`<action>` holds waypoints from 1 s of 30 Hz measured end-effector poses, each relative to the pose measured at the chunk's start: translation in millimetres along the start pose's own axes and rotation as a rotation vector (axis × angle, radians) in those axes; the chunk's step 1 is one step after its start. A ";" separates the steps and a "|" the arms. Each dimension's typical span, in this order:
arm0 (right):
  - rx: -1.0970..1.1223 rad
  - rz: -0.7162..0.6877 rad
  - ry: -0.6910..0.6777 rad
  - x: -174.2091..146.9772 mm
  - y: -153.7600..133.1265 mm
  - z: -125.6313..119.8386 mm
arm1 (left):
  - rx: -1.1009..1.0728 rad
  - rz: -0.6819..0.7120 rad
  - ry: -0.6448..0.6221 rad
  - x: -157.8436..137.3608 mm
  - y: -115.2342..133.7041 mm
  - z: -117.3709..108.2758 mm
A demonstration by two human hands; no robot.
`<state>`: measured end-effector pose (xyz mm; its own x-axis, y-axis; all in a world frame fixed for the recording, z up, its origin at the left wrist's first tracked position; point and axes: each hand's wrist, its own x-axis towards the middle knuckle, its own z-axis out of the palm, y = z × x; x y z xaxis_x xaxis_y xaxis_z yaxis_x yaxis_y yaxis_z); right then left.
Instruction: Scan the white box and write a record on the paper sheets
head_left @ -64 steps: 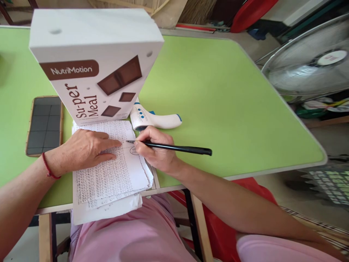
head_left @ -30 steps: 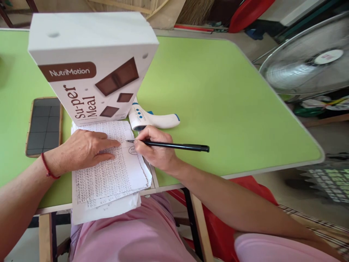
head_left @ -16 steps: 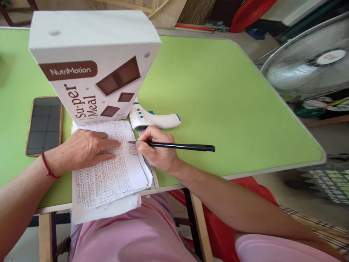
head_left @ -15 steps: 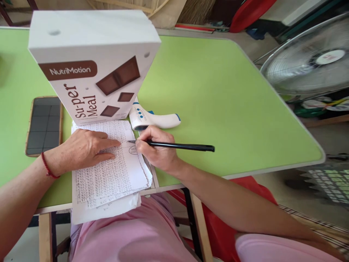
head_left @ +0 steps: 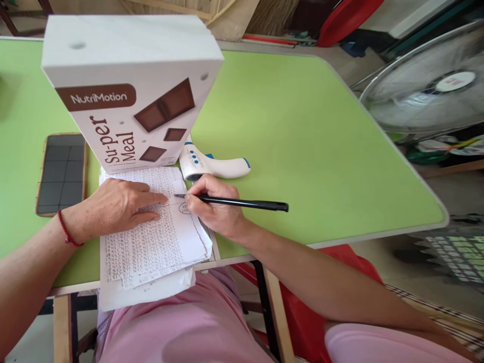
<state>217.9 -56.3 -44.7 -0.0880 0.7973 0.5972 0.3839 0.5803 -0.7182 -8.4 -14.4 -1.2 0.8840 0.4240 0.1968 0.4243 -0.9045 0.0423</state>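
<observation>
Paper stack [head_left: 189,239] = landmark: thin white sheets, curled ragged edges, rows of dense dark handwriting, an oval mark by the right edge; near end overhangs the table edge toward the person. Right hand [head_left: 217,206] at the stack's right edge, thumb and fingers pinched round a pen [head_left: 245,202], slim straight black barrel, slanting off to the right of the stack; its pointed tip is over the top sheet, contact too small to tell. Left hand [head_left: 121,207] lies palm down on the stack, grasping nothing, fingers spread loosely, index pointing toward the pen tip; braided red cord bracelet [head_left: 65,229] on that wrist. White cardboard box [head_left: 86,75], smooth, boxy, brown panel reading NutriMotion plus brown square pictures, stands upright at the stack's far end. Just right of the stack's far corner: gun-shaped device [head_left: 227,168], glossy white plastic, blue buttons and trim, rounded handle. Left of the stack: phone [head_left: 62,174], flat dark glass, tan textured rim. Everything is on a smooth light-green table [head_left: 302,141] with pale edging. Well right of the stack, past the table: round fan [head_left: 412,91], fine wire cage, white hub.
</observation>
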 end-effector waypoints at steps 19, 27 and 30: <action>-0.020 -0.083 0.035 -0.2 -0.2 -1.4 | -0.021 -0.011 -0.014 -0.7 -0.2 0.2; -0.267 -0.396 0.229 3.8 -8.8 -13.3 | -0.016 0.042 0.049 -0.6 -1.0 0.7; -0.327 -0.536 0.170 4.9 -8.1 -16.7 | -0.014 0.077 0.249 -0.5 1.0 -5.6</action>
<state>229.7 -59.8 -30.0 -0.2091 0.3582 0.9099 0.5894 0.7887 -0.1750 -9.5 -15.8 4.2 0.8375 0.3312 0.4347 0.3537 -0.9348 0.0308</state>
